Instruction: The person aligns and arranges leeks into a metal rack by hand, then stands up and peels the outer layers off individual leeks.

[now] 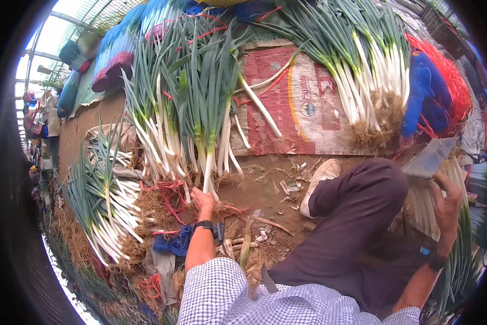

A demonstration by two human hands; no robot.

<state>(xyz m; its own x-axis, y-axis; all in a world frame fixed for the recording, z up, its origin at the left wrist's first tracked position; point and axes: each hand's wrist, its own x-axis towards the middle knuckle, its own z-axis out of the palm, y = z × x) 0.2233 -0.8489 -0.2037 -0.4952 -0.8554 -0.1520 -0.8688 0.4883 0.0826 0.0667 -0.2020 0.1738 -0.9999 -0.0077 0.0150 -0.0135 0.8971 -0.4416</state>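
My left hand (203, 200) is closed around the root end of green onions (209, 170) at the front of a large pile. Their white stalks point toward me and their long green leaves lie away from me. My right hand (446, 206), out at the right beside my bent knee, grips a broad, flat, shiny cleaver-like blade (430, 157); its handle is hidden in the fingers. Nearest to the blade on the far side is a bundle of green onions (370, 86) with brown, tangled roots.
A red and white printed sack (278, 103) lies under some stalks. At the left is a smaller heap of green onions (113, 211). Blue netting (177, 241), red twine (173, 203) and peeled scraps litter the soil. Red strings (443, 76) and blue bags stand at the right.
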